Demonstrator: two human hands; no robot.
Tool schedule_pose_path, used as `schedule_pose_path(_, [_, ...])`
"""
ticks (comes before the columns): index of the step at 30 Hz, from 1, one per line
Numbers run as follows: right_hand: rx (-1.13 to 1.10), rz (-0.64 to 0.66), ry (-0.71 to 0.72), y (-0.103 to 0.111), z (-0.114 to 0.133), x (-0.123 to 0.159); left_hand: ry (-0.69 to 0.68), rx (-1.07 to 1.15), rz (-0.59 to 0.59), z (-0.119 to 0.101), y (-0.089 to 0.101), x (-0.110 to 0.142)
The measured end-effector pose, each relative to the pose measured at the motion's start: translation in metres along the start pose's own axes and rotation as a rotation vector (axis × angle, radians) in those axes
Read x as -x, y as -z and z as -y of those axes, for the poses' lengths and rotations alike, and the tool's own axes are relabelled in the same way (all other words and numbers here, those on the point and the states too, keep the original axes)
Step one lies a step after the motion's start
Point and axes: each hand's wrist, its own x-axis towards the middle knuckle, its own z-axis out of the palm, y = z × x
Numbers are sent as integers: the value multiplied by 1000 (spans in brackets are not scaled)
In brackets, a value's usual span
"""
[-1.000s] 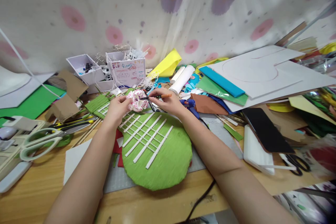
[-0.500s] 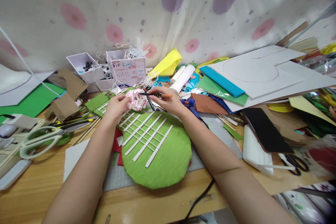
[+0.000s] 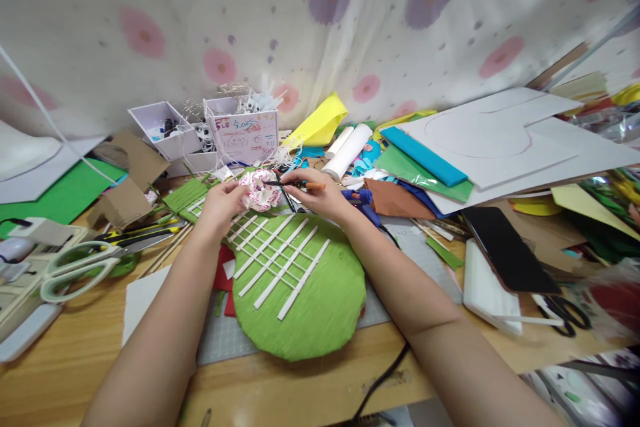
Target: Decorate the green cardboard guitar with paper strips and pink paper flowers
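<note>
Between the thumb and fingers of my left hand [image 3: 221, 208] is a white ruffled paper flower [image 3: 261, 192] with pink-red marks. My right hand [image 3: 321, 195] grips a slim pen [image 3: 315, 185] with an orange-brown end, its dark tip at the flower's middle. From this angle I cannot tell whether the tip touches the paper. Below both hands lies a rounded shape covered in green crepe paper [image 3: 310, 330], crossed by a lattice of white strips [image 3: 285, 267]. My left hand hides part of its narrow upper end.
A grey cutting mat [image 3: 225, 343] lies under the green shape. Scissors [image 3: 83, 267] are at left, a black phone [image 3: 507, 247] at right. White boxes [image 3: 245, 137], white rolls [image 3: 349, 150] and a blue glue gun [image 3: 363, 200] stand behind. White boards [image 3: 500, 133] overhang the back right.
Both hands keep nearly the same place at the flower. The pen has shifted very slightly; everything else looks the same apart from a small camera shift.
</note>
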Motion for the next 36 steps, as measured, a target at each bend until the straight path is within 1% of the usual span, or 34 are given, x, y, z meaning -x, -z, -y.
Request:
schedule_pose_path(2, [-6, -7, 6, 0, 0, 0, 51, 34, 30, -2, -1, 2])
schedule_pose_path(4, [-17, -11, 19, 0, 0, 0, 71, 41, 32, -4, -1, 3])
schedule_pose_path(9, [12, 14, 9, 1, 3, 0, 58, 50, 31, -4, -2, 4])
schedule_pose_path(12, [11, 5, -4, 1, 3, 0, 75, 79, 37, -3, -1, 3])
schedule_pose_path(19, [37, 17, 2, 1, 3, 0, 76, 75, 32, -3, -1, 3])
schedule_pose_path(24, [21, 2, 26, 1, 3, 0, 72, 81, 19, -5, -1, 5])
schedule_pose_path(30, [58, 35, 10, 1, 6, 0, 65, 79, 11, -5, -3, 6])
schedule_pose_path(33, [-29, -17, 2, 2, 7, 1, 77, 93, 17, -4, -2, 4])
schedule_pose_path(36, [-185, -112, -39, 0, 6, 1, 120, 232, 39, -6, 1, 2])
